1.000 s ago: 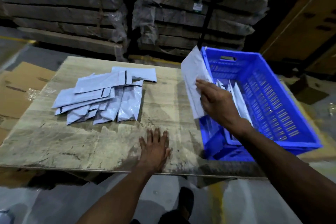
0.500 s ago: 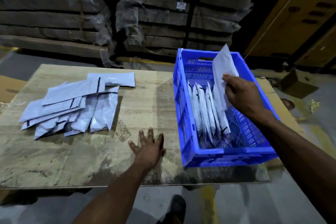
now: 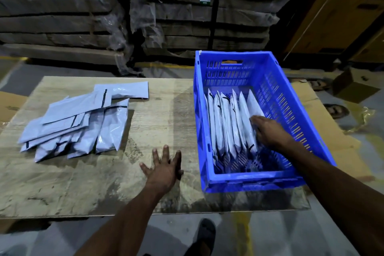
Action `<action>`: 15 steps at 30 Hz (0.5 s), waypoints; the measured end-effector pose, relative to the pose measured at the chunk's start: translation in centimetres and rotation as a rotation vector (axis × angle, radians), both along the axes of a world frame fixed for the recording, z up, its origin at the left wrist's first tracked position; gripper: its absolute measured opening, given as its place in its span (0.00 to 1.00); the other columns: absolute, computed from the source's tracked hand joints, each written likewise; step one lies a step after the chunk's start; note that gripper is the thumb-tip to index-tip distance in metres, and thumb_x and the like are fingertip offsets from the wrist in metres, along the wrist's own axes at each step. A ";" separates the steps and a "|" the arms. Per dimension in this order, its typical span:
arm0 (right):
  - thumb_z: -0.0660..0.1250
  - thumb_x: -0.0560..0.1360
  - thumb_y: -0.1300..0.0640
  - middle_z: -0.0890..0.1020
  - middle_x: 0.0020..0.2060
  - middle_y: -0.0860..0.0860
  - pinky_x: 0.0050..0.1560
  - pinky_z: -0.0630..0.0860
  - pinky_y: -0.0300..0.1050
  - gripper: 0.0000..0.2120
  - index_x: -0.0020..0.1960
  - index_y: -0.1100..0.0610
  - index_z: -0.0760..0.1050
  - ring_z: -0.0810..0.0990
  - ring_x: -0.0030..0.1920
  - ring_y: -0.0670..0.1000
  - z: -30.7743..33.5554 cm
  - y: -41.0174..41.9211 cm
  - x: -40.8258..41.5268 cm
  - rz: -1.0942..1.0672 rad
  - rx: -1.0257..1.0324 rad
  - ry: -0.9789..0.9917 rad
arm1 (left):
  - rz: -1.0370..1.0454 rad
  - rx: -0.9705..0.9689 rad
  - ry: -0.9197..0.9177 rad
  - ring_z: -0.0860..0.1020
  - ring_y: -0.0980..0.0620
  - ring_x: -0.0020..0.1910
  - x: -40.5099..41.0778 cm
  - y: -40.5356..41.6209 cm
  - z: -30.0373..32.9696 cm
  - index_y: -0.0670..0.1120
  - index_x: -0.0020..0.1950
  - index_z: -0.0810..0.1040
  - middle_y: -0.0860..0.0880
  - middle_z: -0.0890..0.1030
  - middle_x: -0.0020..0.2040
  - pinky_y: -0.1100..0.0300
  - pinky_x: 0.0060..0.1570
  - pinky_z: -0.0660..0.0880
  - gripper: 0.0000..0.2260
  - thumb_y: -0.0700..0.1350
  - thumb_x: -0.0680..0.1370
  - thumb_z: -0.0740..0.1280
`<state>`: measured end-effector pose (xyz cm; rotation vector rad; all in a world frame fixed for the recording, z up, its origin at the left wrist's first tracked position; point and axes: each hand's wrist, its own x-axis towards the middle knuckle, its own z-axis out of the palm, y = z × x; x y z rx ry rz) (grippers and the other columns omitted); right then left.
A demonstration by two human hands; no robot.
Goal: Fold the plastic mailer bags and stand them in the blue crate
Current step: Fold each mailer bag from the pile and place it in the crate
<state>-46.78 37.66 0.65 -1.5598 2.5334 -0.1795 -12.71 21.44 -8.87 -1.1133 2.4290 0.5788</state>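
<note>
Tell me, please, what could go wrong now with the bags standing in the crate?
The row of folded bags fills only the left part of the blue crate; if the right hand lets go of the last bag, it may tip rightward. The loose pile on the table could slide when picked from.

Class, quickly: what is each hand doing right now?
Left hand: open, fingers spread flat on the table, holding nothing.
Right hand: inside the blue crate, against the rightmost standing mailer bag; grip cannot be told.
</note>
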 end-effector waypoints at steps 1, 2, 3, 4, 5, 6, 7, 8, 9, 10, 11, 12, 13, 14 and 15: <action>0.66 0.75 0.68 0.79 0.61 0.68 0.54 0.79 0.65 0.18 0.64 0.68 0.76 0.80 0.56 0.71 -0.2 0.1 0.2 0.007 -0.016 -0.007 | 0.000 0.001 0.000 0.30 0.35 0.79 0.0 0.0 0.0 0.64 0.82 0.41 0.49 0.33 0.83 0.17 0.66 0.43 0.31 0.61 0.85 0.55; 0.66 0.76 0.67 0.79 0.61 0.68 0.54 0.79 0.65 0.17 0.65 0.67 0.75 0.81 0.55 0.71 -0.4 0.1 0.3 0.012 -0.029 -0.010 | -0.001 0.002 0.001 0.29 0.35 0.79 -0.1 0.0 0.1 0.64 0.82 0.41 0.49 0.33 0.83 0.18 0.66 0.42 0.31 0.61 0.85 0.55; 0.65 0.78 0.66 0.79 0.62 0.67 0.54 0.79 0.64 0.17 0.66 0.66 0.75 0.81 0.55 0.71 -0.4 0.0 0.6 0.014 -0.036 -0.005 | 0.000 0.003 0.002 0.29 0.35 0.79 -0.1 0.0 0.1 0.64 0.82 0.41 0.49 0.33 0.83 0.18 0.66 0.42 0.31 0.61 0.85 0.55; 0.65 0.79 0.64 0.79 0.62 0.67 0.53 0.79 0.63 0.16 0.66 0.65 0.74 0.81 0.54 0.70 -0.3 0.0 0.7 0.019 -0.036 0.001 | 0.003 0.005 0.004 0.29 0.35 0.79 -0.1 0.1 0.1 0.64 0.82 0.41 0.49 0.33 0.83 0.18 0.66 0.42 0.31 0.61 0.85 0.56; 0.64 0.79 0.63 0.78 0.62 0.66 0.52 0.79 0.63 0.16 0.66 0.65 0.74 0.81 0.54 0.70 -0.3 0.0 0.9 0.022 -0.033 0.006 | 0.007 0.008 0.007 0.29 0.35 0.79 -0.1 0.1 0.1 0.64 0.82 0.41 0.49 0.33 0.83 0.18 0.66 0.42 0.31 0.61 0.85 0.56; 0.63 0.80 0.62 0.78 0.62 0.66 0.52 0.79 0.63 0.15 0.66 0.64 0.73 0.81 0.54 0.70 -0.2 0.0 1.0 0.026 -0.033 0.007 | 0.011 0.012 0.009 0.29 0.36 0.79 -0.1 0.1 0.2 0.65 0.82 0.42 0.49 0.33 0.83 0.18 0.66 0.42 0.31 0.60 0.85 0.56; 0.63 0.80 0.62 0.78 0.62 0.66 0.52 0.79 0.64 0.15 0.66 0.64 0.73 0.81 0.54 0.70 -0.1 0.0 1.1 0.026 -0.032 0.007 | 0.014 0.016 0.009 0.29 0.36 0.79 -0.1 0.1 0.3 0.65 0.82 0.42 0.49 0.33 0.83 0.18 0.66 0.42 0.31 0.60 0.85 0.56; 0.63 0.80 0.62 0.77 0.64 0.66 0.54 0.78 0.65 0.16 0.66 0.64 0.73 0.80 0.56 0.70 0.1 0.0 1.2 0.027 -0.035 0.008 | 0.016 0.021 0.009 0.29 0.36 0.79 -0.1 0.2 0.3 0.65 0.82 0.42 0.49 0.33 0.83 0.18 0.66 0.42 0.31 0.60 0.85 0.56; 0.63 0.80 0.62 0.75 0.67 0.65 0.57 0.77 0.65 0.17 0.68 0.64 0.73 0.80 0.59 0.69 0.3 0.1 1.3 0.022 -0.033 0.008 | 0.016 0.025 0.010 0.29 0.36 0.79 0.0 0.2 0.4 0.65 0.82 0.42 0.50 0.33 0.83 0.18 0.66 0.42 0.31 0.60 0.85 0.56; 0.63 0.80 0.61 0.73 0.70 0.64 0.59 0.77 0.65 0.19 0.70 0.64 0.72 0.79 0.62 0.69 0.6 0.1 1.4 0.012 -0.036 0.013 | 0.016 0.027 0.013 0.29 0.36 0.79 0.0 0.2 0.4 0.64 0.82 0.42 0.50 0.33 0.83 0.18 0.67 0.42 0.31 0.60 0.85 0.56; 0.63 0.80 0.60 0.72 0.72 0.63 0.61 0.76 0.64 0.20 0.71 0.63 0.72 0.78 0.63 0.68 1.0 0.1 1.8 -0.008 -0.044 0.025 | 0.014 0.026 0.016 0.30 0.36 0.79 0.1 0.2 0.4 0.64 0.83 0.42 0.50 0.33 0.83 0.18 0.67 0.43 0.31 0.60 0.85 0.56; 0.63 0.81 0.60 0.72 0.72 0.62 0.60 0.76 0.64 0.20 0.71 0.63 0.72 0.78 0.64 0.67 1.5 0.0 2.2 -0.029 -0.072 0.042 | 0.008 0.023 0.020 0.30 0.36 0.79 0.2 0.1 0.3 0.64 0.83 0.42 0.49 0.33 0.83 0.18 0.67 0.43 0.31 0.59 0.85 0.56; 0.64 0.81 0.60 0.73 0.72 0.62 0.59 0.76 0.63 0.19 0.70 0.64 0.73 0.78 0.63 0.67 2.1 -0.2 2.8 -0.047 -0.119 0.070 | -0.003 0.014 0.027 0.30 0.36 0.80 0.4 0.1 0.3 0.62 0.83 0.42 0.49 0.33 0.83 0.18 0.67 0.43 0.31 0.59 0.85 0.56; 0.64 0.81 0.60 0.74 0.71 0.61 0.58 0.77 0.63 0.18 0.69 0.64 0.74 0.79 0.63 0.66 2.5 -0.5 3.2 -0.052 -0.183 0.105 | -0.018 -0.005 0.035 0.32 0.36 0.80 0.6 0.2 0.2 0.61 0.83 0.43 0.48 0.34 0.83 0.19 0.68 0.44 0.31 0.59 0.85 0.56; 0.64 0.81 0.59 0.76 0.69 0.61 0.58 0.77 0.62 0.17 0.68 0.64 0.75 0.79 0.63 0.65 3.1 -1.0 3.9 -0.040 -0.248 0.143 | -0.031 -0.030 0.041 0.33 0.36 0.81 0.9 0.3 0.1 0.59 0.84 0.43 0.48 0.35 0.84 0.19 0.69 0.46 0.31 0.59 0.85 0.56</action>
